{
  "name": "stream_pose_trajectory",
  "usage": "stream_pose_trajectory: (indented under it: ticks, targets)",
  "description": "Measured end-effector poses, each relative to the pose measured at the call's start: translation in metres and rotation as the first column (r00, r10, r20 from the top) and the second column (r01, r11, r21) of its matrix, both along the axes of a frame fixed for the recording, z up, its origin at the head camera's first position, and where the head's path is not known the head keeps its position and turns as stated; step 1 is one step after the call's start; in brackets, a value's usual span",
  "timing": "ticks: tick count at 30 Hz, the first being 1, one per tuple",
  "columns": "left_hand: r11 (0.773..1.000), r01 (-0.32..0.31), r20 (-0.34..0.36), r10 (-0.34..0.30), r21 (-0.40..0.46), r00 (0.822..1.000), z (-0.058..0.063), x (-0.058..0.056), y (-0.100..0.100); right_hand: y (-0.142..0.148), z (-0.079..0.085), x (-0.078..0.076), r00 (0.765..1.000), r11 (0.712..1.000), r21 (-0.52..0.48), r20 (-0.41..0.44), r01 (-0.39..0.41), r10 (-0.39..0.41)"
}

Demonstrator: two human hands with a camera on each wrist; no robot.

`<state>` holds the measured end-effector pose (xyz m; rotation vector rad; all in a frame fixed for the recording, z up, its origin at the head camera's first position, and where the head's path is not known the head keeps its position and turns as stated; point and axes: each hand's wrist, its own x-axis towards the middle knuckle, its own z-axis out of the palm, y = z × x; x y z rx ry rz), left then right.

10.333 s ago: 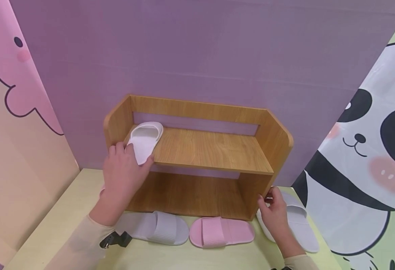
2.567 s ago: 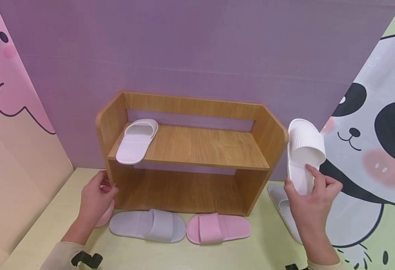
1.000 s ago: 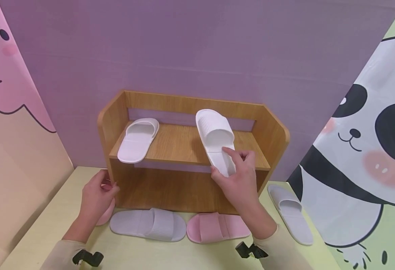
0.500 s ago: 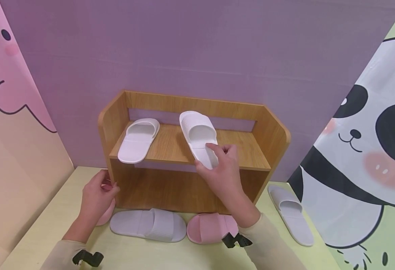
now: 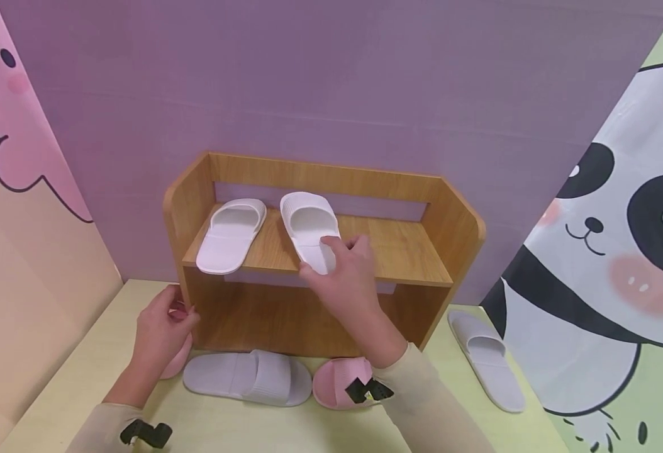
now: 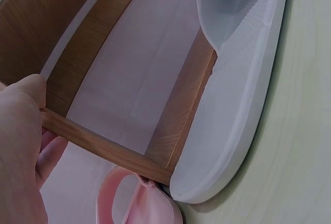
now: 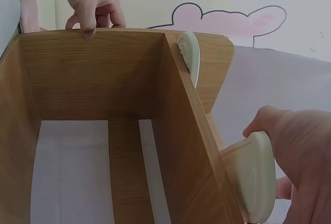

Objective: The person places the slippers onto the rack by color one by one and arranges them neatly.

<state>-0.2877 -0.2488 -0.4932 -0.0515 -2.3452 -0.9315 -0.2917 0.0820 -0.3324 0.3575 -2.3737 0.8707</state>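
My right hand (image 5: 348, 277) pinches the heel end of a white slipper (image 5: 309, 217), thumb on one edge and fingers on the other. Its toe points back over the upper shelf of a wooden rack (image 5: 390, 242); whether its sole touches the shelf I cannot tell. Another white slipper (image 5: 231, 238) lies at the shelf's left end, toe to the back. My left hand (image 5: 161, 333) grips the front edge of the rack's left side panel; in the left wrist view, the thumb of that hand (image 6: 20, 141) lies on the inner face and the fingers are outside.
On the table (image 5: 241, 431), a grey slipper (image 5: 224, 374) and a pink slipper (image 5: 337, 384), partly behind my right sleeve, lie before the rack. Another pink slipper (image 5: 180, 358) is partly hidden by my left hand. A pale slipper (image 5: 489, 363) lies right of the rack.
Over the last seconds my right hand has carried the white slipper from right of the rack leftward over the upper shelf, lowering it slightly. My left hand has stayed on the side panel.
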Motion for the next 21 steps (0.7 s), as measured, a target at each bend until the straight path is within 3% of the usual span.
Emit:
stream_pose_trajectory:
  ticks: [11,21]
  targets:
    - [1.000,-0.007,-0.001,0.007,0.001,1.000,-0.002,0.001,-0.001,-0.031,0.007,-0.005,0.987,0.997,0.049,0.149,0.058,-0.065]
    - [1.000,-0.005,0.005,0.005,-0.003,1.000,0.001,0.002,0.000,-0.046,0.013,-0.008,0.981,0.989,0.116,0.161,0.094,-0.112]
